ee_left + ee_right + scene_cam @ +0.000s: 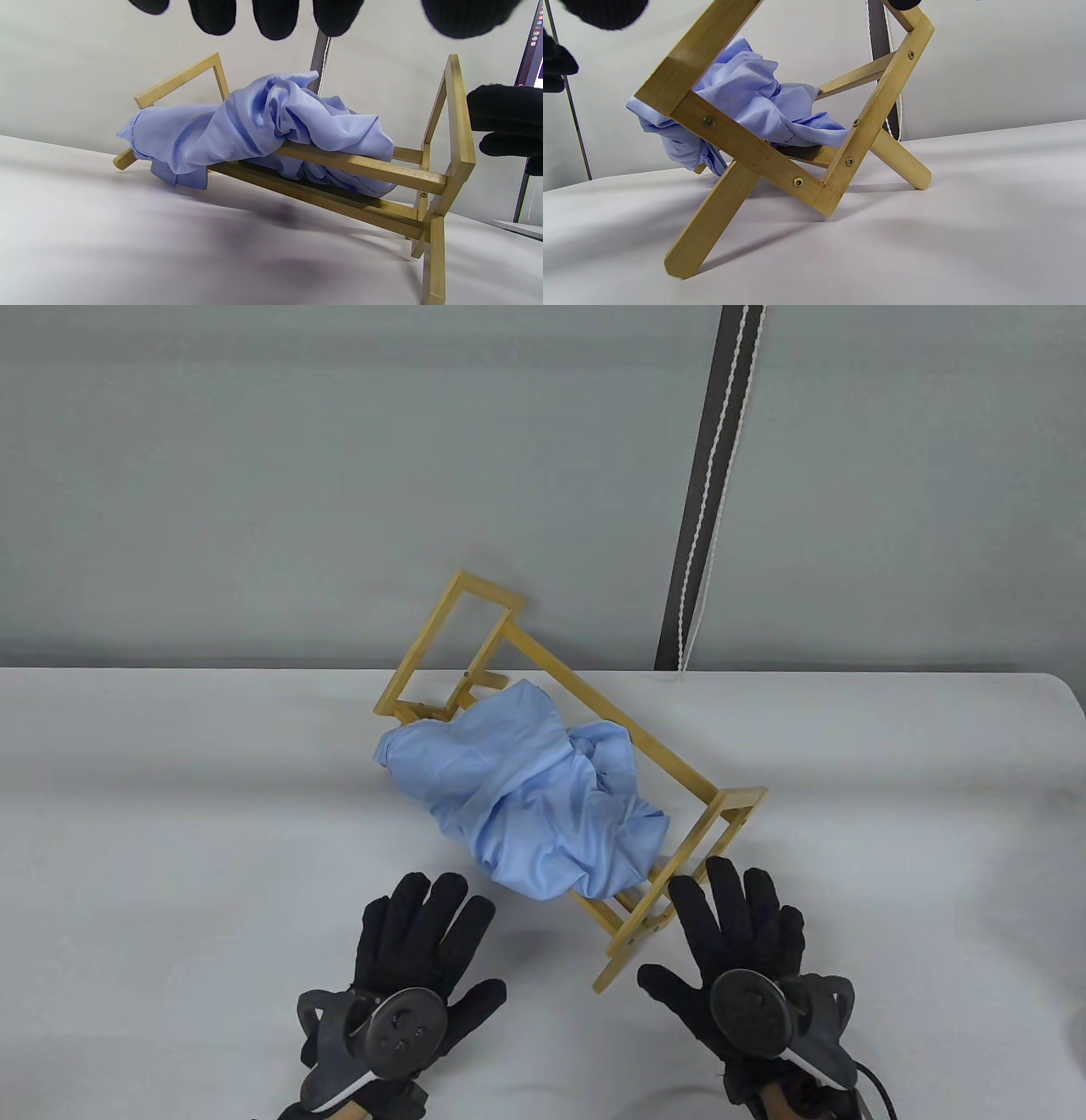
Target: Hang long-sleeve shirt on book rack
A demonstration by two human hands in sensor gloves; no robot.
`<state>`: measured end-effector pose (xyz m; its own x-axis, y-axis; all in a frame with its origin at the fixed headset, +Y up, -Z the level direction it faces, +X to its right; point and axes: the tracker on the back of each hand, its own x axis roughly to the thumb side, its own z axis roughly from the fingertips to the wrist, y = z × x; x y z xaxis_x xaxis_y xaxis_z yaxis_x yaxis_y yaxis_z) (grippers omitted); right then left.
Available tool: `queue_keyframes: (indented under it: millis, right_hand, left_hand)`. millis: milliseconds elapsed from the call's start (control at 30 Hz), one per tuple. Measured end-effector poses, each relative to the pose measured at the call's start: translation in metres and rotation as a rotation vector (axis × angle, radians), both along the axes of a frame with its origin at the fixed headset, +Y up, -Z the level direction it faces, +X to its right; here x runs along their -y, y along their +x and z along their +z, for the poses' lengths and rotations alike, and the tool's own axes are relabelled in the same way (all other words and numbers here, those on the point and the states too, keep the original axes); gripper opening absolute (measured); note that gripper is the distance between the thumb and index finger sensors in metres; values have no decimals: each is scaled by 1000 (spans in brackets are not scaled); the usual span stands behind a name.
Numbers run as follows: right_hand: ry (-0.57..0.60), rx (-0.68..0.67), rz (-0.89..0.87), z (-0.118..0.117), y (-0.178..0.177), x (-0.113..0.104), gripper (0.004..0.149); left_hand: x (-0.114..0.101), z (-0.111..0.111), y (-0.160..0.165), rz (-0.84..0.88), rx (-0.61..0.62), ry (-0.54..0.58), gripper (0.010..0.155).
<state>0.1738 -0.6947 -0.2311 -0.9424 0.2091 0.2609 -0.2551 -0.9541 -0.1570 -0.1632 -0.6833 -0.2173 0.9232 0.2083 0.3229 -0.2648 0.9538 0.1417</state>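
Neither hand has a grip on anything: the left hand [420, 959] and the right hand [736, 937] both hover with fingers spread, just on the near side of the book rack [679, 780], the right one beside the rack's near end frame and apparently not touching it. That posture suggests hands let go of the work or poised to adjust it.

The long-sleeve shirt [543, 806], light blue, lies bunched across the rack's long rails, filling its cradle, with a fold spilling over the near rail toward the left hand. It is draped loosely rather than spread, so the rails carry its weight. The rack stands on its crossed legs on the white bench [170, 831].

No brand, label or legible writing shows on shirt or rack.
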Motion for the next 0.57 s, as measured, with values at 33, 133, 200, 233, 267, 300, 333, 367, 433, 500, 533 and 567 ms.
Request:
queue_keyframes:
  millis: [33, 133, 200, 233, 267, 300, 333, 367, 433, 500, 533, 567]
  right_hand:
    - [0, 1, 0, 0, 0, 0, 91]
    - [-1, 2, -4, -1, 1, 0, 91]
    - [-3, 2, -5, -1, 1, 0, 91]
    - [-3, 2, -5, -1, 1, 0, 91]
    - [-2, 2, -4, -1, 2, 0, 91]
    - [-2, 3, -4, -1, 2, 0, 91]
    - [-2, 4, -6, -1, 2, 0, 91]
    - [-2, 5, -7, -1, 2, 0, 91]
    - [-4, 8, -4, -1, 3, 0, 91]
    - [-10, 12, -4, -1, 3, 1, 91]
    - [-10, 13, -3, -1, 4, 0, 91]
    - [-11, 14, -2, -1, 4, 1, 91]
  left_hand:
    - [1, 0, 0, -1, 2, -5, 82]
    - [1, -1, 0, 0, 3, -16, 83]
    - [1, -1, 0, -1, 3, -19, 83]
    - [1, -1, 0, -2, 4, -18, 82]
    - [1, -1, 0, -3, 4, -18, 83]
    - [1, -1, 0, -3, 4, -17, 82]
    - [1, -1, 0, -4, 3, -15, 82]
    - [1, -1, 0, -4, 2, -15, 83]
    - [2, -1, 0, 0, 3, -18, 83]
    - [2, -1, 0, 1, 3, -22, 83]
    - [2, -1, 0, 1, 3, -24, 83]
    - [3, -1, 1, 1, 5, -27, 83]
